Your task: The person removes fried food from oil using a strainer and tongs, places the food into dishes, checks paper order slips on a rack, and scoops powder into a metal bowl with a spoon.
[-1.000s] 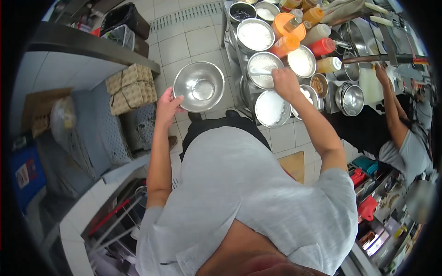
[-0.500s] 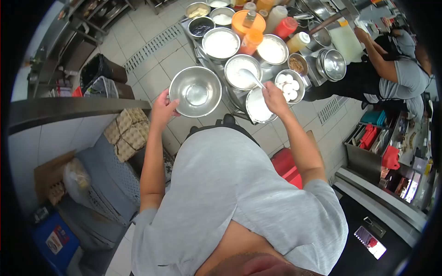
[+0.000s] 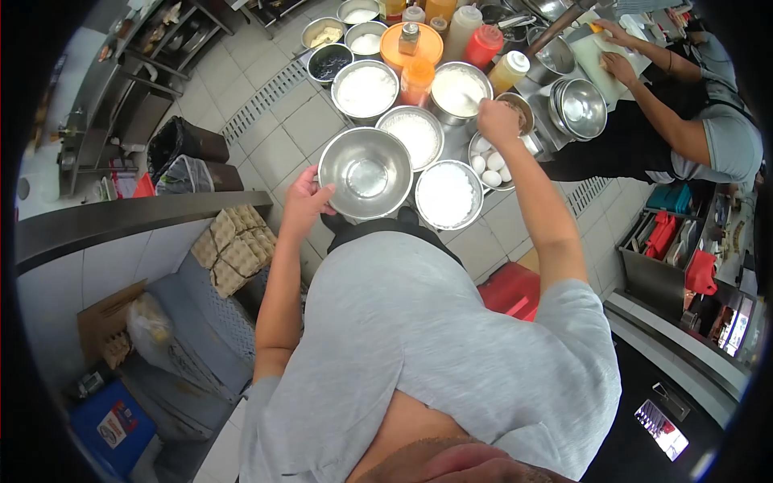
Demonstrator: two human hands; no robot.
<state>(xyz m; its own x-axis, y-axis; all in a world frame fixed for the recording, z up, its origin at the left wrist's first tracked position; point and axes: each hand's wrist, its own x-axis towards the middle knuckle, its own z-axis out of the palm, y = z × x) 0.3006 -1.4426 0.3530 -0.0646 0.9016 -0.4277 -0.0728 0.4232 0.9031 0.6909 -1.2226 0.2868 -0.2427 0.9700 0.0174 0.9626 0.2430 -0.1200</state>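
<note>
My left hand (image 3: 307, 201) grips the rim of a steel bowl (image 3: 366, 173), which looks empty and hangs at the near side of the counter. My right hand (image 3: 499, 122) is closed on a spoon handle; the spoon's head (image 3: 477, 97) reaches over a bowl of white powder (image 3: 457, 90). Just below that hand sits a bowl of eggs (image 3: 489, 167). Two more bowls of white contents, one speckled (image 3: 413, 135) and one smooth (image 3: 448, 196), stand nearer to me. A bowl of brown food (image 3: 519, 109) is partly hidden behind my right hand.
Squeeze bottles (image 3: 485, 46) and an orange lid (image 3: 411, 44) stand among the bowls. Stacked steel bowls (image 3: 580, 109) are to the right, beside a co-worker (image 3: 684, 113) at a cutting board (image 3: 592, 64). Egg trays (image 3: 233, 245) lie at the left, near a bin (image 3: 187, 145).
My right hand has moved with the spoon from the speckled white bowl to the bowl of white powder farther back. The steel bowl in my left hand is now closer to the other bowls.
</note>
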